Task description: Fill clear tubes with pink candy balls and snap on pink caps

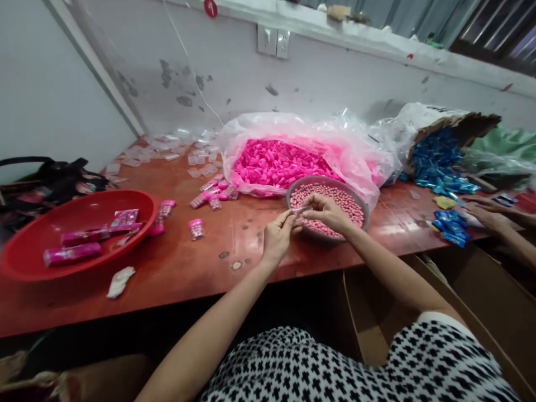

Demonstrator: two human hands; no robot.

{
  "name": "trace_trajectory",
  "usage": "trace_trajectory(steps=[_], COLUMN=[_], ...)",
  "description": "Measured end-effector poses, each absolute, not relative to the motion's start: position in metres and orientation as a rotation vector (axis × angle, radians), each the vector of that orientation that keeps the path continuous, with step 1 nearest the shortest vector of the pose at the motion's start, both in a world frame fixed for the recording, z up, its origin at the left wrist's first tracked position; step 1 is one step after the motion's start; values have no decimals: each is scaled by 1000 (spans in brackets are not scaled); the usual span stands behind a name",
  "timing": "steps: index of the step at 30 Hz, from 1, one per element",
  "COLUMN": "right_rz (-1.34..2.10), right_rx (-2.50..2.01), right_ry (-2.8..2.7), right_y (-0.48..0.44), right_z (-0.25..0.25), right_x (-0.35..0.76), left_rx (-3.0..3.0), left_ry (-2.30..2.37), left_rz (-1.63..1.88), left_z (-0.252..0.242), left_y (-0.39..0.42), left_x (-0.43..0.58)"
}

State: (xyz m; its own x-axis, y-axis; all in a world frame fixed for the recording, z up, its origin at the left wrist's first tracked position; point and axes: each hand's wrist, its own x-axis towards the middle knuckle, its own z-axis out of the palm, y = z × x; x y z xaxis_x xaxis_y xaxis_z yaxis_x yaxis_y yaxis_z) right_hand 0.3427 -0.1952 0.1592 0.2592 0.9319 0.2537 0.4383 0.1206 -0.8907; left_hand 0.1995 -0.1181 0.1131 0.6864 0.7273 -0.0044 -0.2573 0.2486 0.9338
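blk & wht patterned top (347,365), wht-edged sleeve (444,318)

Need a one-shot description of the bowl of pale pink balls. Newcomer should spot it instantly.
On the red-brown table, find the large clear plastic bag of hot-pink pieces at the back. Just in front of it, against its edge, sits a round grey bowl of pale pink balls. It is the only bowl holding round balls, and the person's right hand reaches over its rim.

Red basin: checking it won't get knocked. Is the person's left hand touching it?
Apart. The head view shows the left hand above the tabletop, with bare table and pink packs between it and the red basin.
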Motion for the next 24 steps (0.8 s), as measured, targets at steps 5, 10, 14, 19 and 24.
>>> trace_trajectory(steps=[5,10,14,19,24], right_rz=[376,120,471,782,1007], right_rx=[-2012,-2647,-2484,-2101,-1636], right_ry=[-1914,-2049,-2008,-1183,-682], right_y=[-183,-160,-136,-137,-144], right_z=[169,146,112,104,125], right_x=[409,475,470,458,451], left_rx=[1621,1711,1660,1692,1661], left_ry=[462,464,544,624,607], left_rz=[704,548,451,457,414], left_z=[116,110,107,124,134], left_y=[-76,-38,-27,-27,-37], left_x=[229,255,263,268,295])
